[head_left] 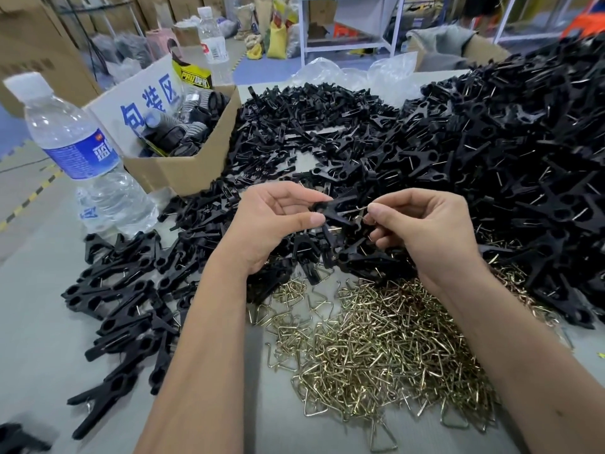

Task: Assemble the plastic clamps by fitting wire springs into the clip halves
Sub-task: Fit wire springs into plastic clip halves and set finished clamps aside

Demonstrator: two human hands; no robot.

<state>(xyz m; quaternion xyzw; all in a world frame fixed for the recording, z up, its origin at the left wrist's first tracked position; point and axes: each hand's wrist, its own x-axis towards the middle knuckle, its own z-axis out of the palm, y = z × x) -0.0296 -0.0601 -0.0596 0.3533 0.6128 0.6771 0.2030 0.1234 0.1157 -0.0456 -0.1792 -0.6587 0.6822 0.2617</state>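
Note:
My left hand (278, 221) grips a black plastic clamp (337, 211) between thumb and fingers, held above the table. My right hand (422, 227) pinches a wire spring (355, 212) at the clamp's open end, and the spring touches the clamp. A pile of brass-coloured wire springs (376, 342) lies on the table below my hands. Loose black clip halves (311, 132) are heaped behind my hands. Assembled black clamps (124, 303) lie at the left, and a much larger heap of them (523, 152) rises at the right.
A water bottle (82, 149) stands at the left table edge. Behind it is an open cardboard box (193, 162) with black parts and a second bottle (212, 44). Clear plastic bags (347, 70) lie at the table's far side. Shelving and boxes stand beyond.

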